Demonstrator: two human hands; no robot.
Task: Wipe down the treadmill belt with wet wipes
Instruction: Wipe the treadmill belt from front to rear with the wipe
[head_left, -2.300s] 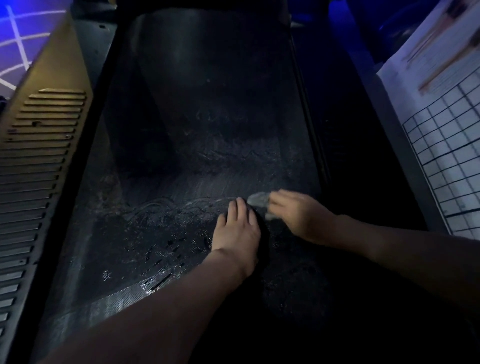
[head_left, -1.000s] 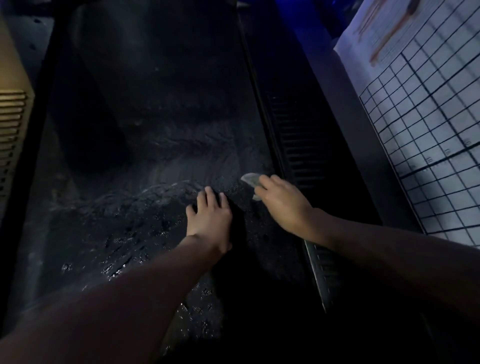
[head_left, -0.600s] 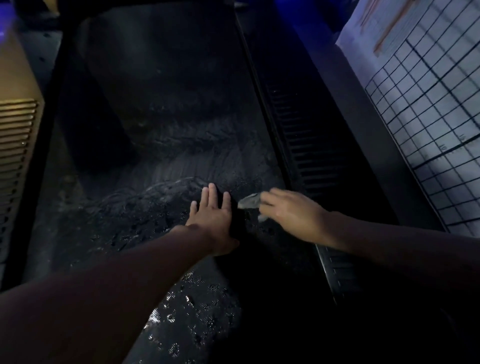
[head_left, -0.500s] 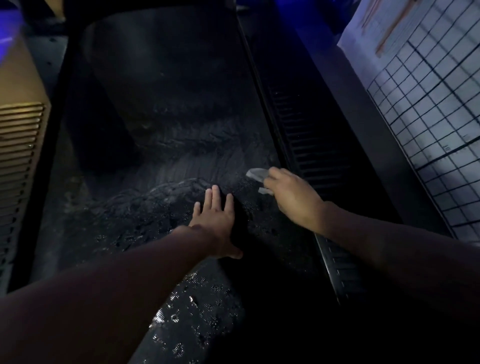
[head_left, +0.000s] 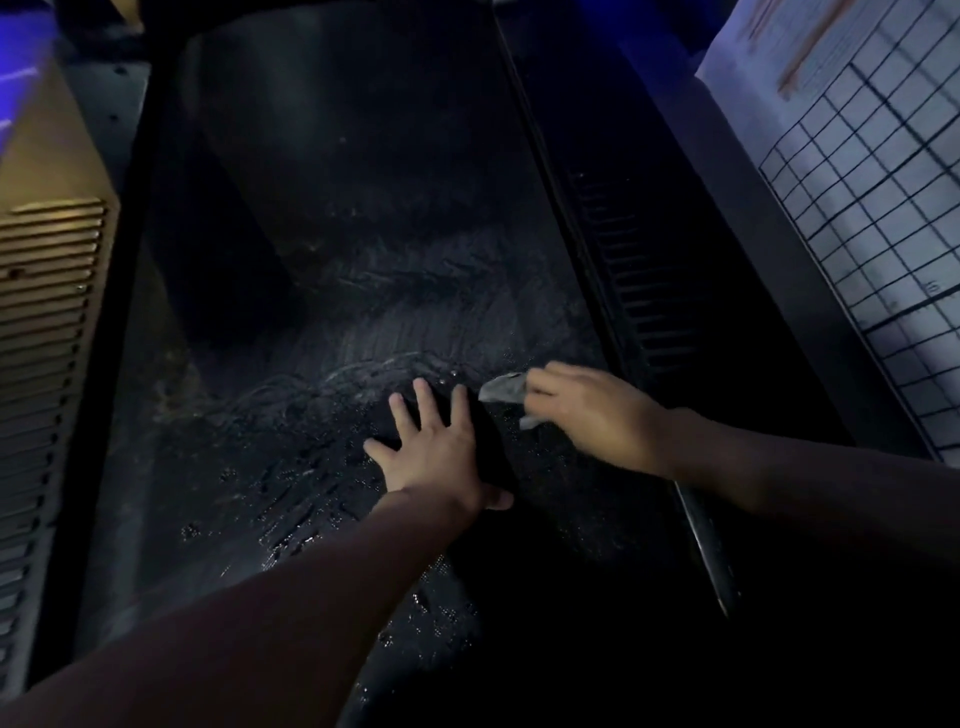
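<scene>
Treadmill belt is glistening wet around both hands | wet wipe is lying on its right side, near ribbed side rail | right hand is gripping wet wipe | left hand is pressing flat beside it, fingers spread

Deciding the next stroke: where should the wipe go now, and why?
Probably sweep the wet wipe, held in the right hand, farther up the belt: the near part glistens wet, the far part looks dull, and the left hand lies flat.
</scene>
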